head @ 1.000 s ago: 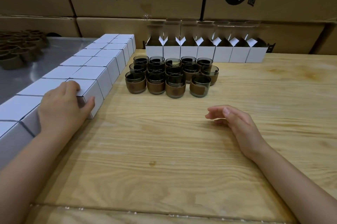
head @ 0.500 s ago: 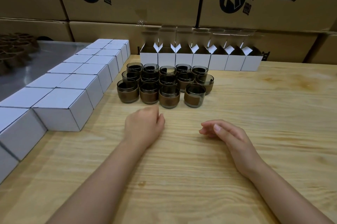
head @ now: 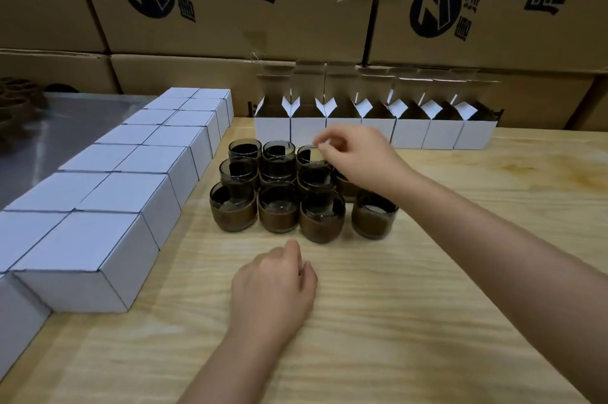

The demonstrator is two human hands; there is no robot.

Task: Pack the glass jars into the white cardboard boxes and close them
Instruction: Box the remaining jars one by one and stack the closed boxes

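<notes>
Several dark glass jars (head: 279, 210) with brown bands stand clustered on the wooden table (head: 444, 288). Behind them a row of open white cardboard boxes (head: 411, 137) stands with flaps up. Closed white boxes (head: 131, 193) run in two rows along the left. My right hand (head: 358, 156) reaches over the jars, its curled fingertips at the rim of a back-row jar (head: 306, 153). Whether they pinch it is blurred. My left hand (head: 273, 291) rests on the table in front of the jars, fingers loosely curled, holding nothing.
Large brown shipping cartons (head: 230, 2) form a wall behind the table. A grey metal surface (head: 49, 127) lies at the left with brown round items (head: 13, 100) at its far end. Bare wood shows at the right and front of the table.
My right hand rose from the table and reached forward over the jars to the back row. My left hand, earlier on a closed box, stays resting in front of the jars.
</notes>
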